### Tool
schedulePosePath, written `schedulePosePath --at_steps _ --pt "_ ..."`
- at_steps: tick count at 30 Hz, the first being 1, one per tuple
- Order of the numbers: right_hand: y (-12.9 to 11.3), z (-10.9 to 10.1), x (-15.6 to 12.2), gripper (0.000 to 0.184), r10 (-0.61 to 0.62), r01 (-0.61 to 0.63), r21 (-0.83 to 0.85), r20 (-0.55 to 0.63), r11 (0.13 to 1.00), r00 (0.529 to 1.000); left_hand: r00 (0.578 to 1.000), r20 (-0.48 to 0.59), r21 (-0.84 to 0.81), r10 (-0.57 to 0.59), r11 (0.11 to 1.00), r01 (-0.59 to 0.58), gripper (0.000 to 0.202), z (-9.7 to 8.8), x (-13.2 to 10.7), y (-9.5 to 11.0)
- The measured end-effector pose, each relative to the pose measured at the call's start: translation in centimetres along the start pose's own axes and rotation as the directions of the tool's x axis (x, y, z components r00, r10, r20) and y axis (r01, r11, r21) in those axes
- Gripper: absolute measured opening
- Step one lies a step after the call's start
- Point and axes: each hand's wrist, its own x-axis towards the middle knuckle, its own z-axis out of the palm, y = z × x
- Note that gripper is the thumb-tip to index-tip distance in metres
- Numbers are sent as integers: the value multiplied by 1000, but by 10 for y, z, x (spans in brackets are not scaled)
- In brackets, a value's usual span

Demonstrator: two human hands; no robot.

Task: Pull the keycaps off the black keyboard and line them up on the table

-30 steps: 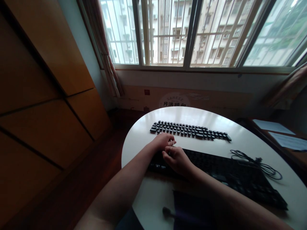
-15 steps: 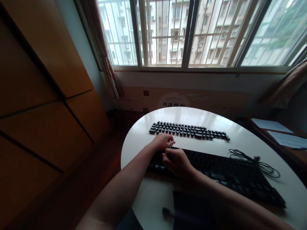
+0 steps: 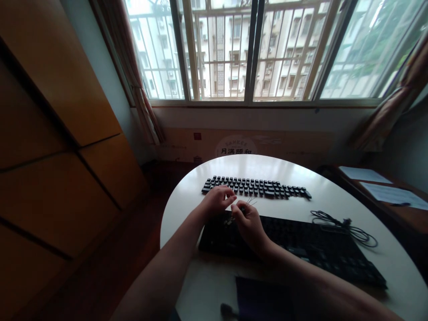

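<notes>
Right hand (image 3: 247, 220): closed in a fist around a thin wire tool (image 3: 251, 201), fine straight prongs sticking out past the fingers toward the far side; handle hidden. Left hand (image 3: 220, 198): fingers bent, fingertips just beside the right fist; can't tell if it's pinching anything. Both over the left end of the black keyboard (image 3: 302, 235): one, long, flat, rectangular, looks plastic, lying at a slant. Small lighter bits by the right fist, too blurred to name.

Beyond the hands, loose black keycaps (image 3: 257, 186): blocky, glossy-topped, laid in several rows, too small to count; a few longer ones among them. Left hand overlaps the near left end of the rows in view.

One thin black cable (image 3: 346, 228), looped in a loose coil by the keyboard's far right edge. Near side: one dark flat sheet (image 3: 262, 298), soft or stiff can't tell, and one dark brush (image 3: 228, 310), blurred, beside its left edge.

All on one white table (image 3: 187, 196), smooth, shiny, curved edge. White strip shows between keycaps and keyboard; more right of the keycap rows. Side desk at right: two paper sheets (image 3: 394, 194), one pen (image 3: 400, 204).
</notes>
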Motion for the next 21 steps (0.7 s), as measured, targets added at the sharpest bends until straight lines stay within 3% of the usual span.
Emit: schedulePosePath --at_steps 3,8,12,15,18,21 --pt "-6 -1 4 31 56 -55 34 -13 998 998 1000 -18 -291 20 956 -24 22 -15 -2 5" --pt "-22 -11 25 33 129 -130 131 14 983 991 983 174 -634 64 771 62 31 -34 -7 21" --pt "-37 -29 41 34 136 -136 113 5 984 991 977 208 -691 53 715 108 33 -36 -8 30" --pt "-44 -41 44 35 135 -136 3 61 991 989 981 191 -691 17 712 123 36 -32 -8 29" --pt "-54 -48 38 34 102 -77 -207 115 975 988 984 177 -685 35 722 98 32 -28 -8 27" --pt "-67 -52 26 29 0 86 -481 177 873 984 992 95 -600 85 800 -12 23 -24 -8 29"
